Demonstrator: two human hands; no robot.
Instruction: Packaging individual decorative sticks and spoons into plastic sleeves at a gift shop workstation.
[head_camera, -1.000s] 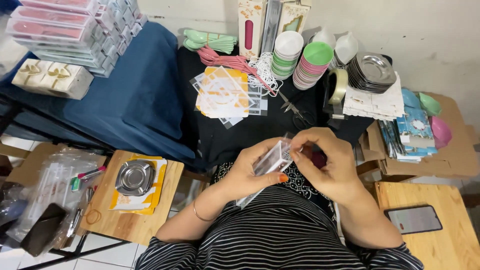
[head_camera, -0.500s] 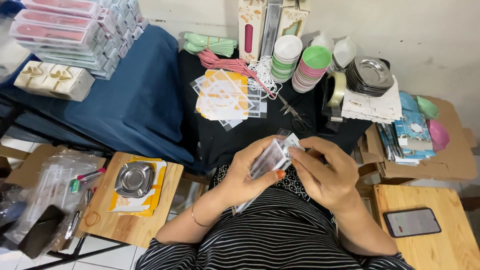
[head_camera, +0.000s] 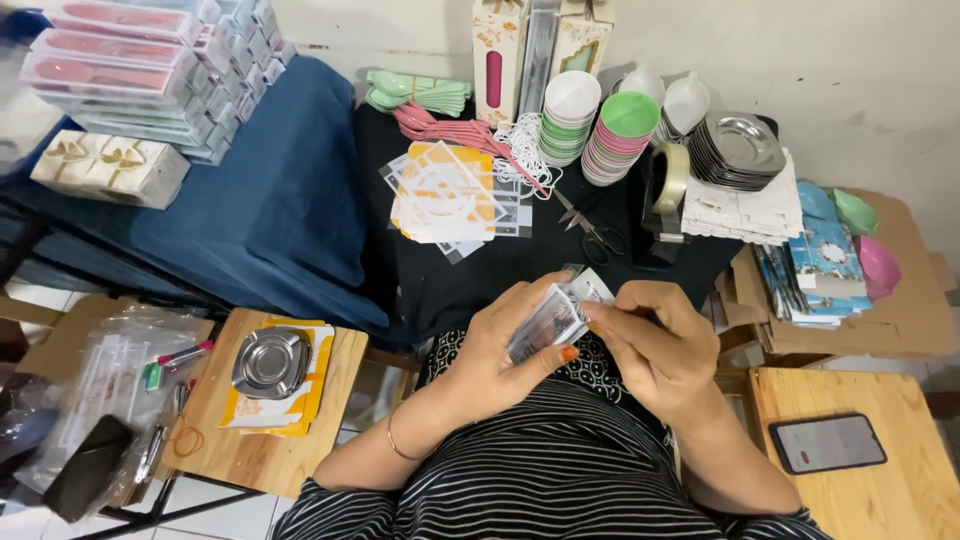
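A small clear plastic packet (head_camera: 548, 322) sat low in the middle of the view, just above the person's striped lap. The left hand (head_camera: 500, 350) was curled around it from seven o'clock, thumb pressed across its front face. The right hand (head_camera: 655, 345) met it from three o'clock, fingers pinched closed on the packet's upper right edge; what, if anything, lay between those fingertips could not be told.

At twelve o'clock from the packet, on the black-covered bench (head_camera: 450, 285), lay a loose pile of clear sheets with orange print (head_camera: 445, 195). At one o'clock were scissors (head_camera: 590, 228), then a tape dispenser (head_camera: 665, 195). Farther up stood stacked bowls, white and green (head_camera: 570, 115) beside pink and green (head_camera: 620, 135), with a stack of steel trays (head_camera: 740, 150) at two o'clock.

At four o'clock a phone (head_camera: 828, 443) lay on a wooden stool (head_camera: 890, 500). At nine o'clock a steel dish (head_camera: 270, 362) rested on another wooden stool (head_camera: 215, 450).
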